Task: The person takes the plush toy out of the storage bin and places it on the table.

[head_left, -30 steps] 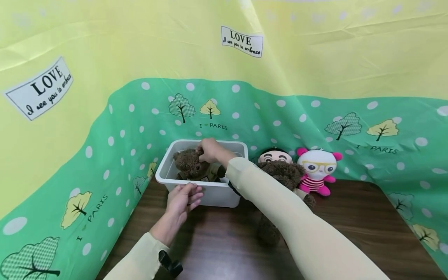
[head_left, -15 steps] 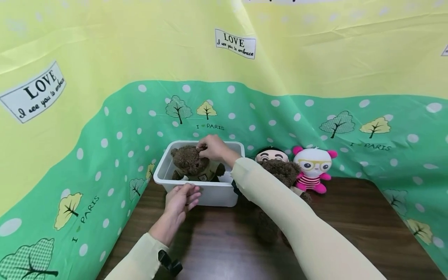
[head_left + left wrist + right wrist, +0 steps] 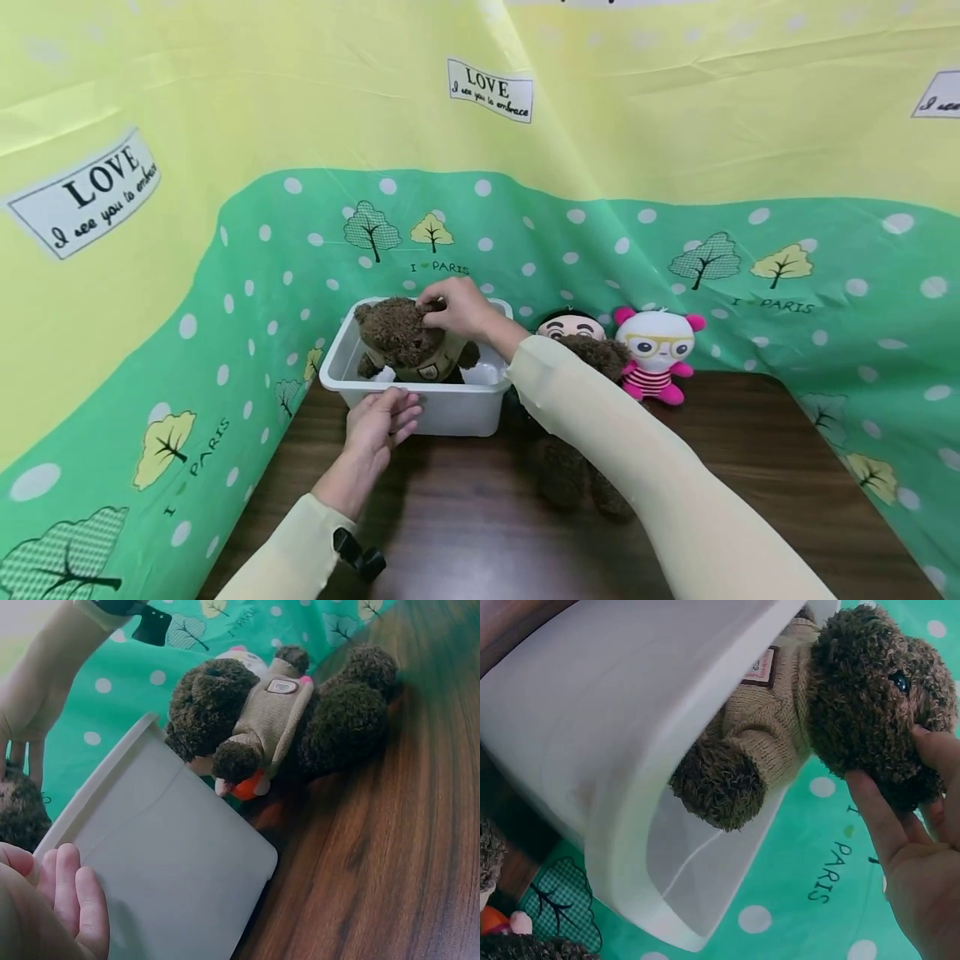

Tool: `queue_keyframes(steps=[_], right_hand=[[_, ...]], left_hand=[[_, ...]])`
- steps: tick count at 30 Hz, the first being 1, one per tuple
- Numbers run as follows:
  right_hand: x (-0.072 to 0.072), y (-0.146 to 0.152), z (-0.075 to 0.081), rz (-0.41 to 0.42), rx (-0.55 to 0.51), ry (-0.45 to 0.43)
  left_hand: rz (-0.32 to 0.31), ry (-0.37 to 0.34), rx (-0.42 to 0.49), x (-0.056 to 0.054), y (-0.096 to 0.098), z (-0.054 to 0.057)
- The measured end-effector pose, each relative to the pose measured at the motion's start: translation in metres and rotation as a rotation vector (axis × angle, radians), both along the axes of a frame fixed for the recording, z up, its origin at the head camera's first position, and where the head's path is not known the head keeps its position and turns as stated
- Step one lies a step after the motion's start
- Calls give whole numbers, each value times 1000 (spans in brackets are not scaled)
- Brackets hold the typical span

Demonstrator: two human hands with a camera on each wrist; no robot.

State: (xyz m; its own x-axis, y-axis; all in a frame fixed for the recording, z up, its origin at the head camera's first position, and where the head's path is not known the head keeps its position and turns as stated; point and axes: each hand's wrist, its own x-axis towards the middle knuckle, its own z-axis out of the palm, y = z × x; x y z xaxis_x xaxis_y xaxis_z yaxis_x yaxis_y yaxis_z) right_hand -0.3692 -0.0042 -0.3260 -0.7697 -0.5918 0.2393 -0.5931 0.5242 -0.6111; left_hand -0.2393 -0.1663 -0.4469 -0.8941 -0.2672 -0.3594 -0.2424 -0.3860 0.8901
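A brown teddy bear [image 3: 401, 333] in a beige knit sweater sits inside the white plastic bin [image 3: 457, 417], its head above the rim. My right hand [image 3: 461, 310] pinches the side of its head by the ear; the right wrist view shows thumb and fingers on the fur of the bear's head [image 3: 877, 697]. My left hand [image 3: 378, 425] holds the bin's front rim, its fingers along the outer wall in the left wrist view. The bear's lower body is partly hidden behind the bin wall [image 3: 615, 697].
Right of the bin lies a second brown teddy bear [image 3: 277, 720], partly hidden by my right sleeve in the head view. Behind it are a black-haired doll [image 3: 570, 323] and a pink-and-white panda plush [image 3: 656, 354] on the wooden table [image 3: 720, 433]. A patterned curtain [image 3: 585, 242] hangs behind.
The teddy bear in the bin has risen and become more upright, moving with my right hand. My left hand stays at the bin rim. The head view has shifted slightly.
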Motion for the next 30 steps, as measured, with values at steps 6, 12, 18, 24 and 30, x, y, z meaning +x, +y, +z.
queue_keyframes(steps=[6,12,18,24,30], right_hand=[[3,8,11,-14,-57,8],[7,27,23,-20,-141,9],[12,54,38,-39,-212,-7],[16,80,54,-59,-281,24],[25,102,76,-75,-373,28]], left_hand=[[-12,3,-12,-1,-2,3],[3,-10,-15,1,-1,4],[2,-6,-20,2,1,3],[-4,-7,-14,1,0,3],[-10,-7,-12,1,-1,0]])
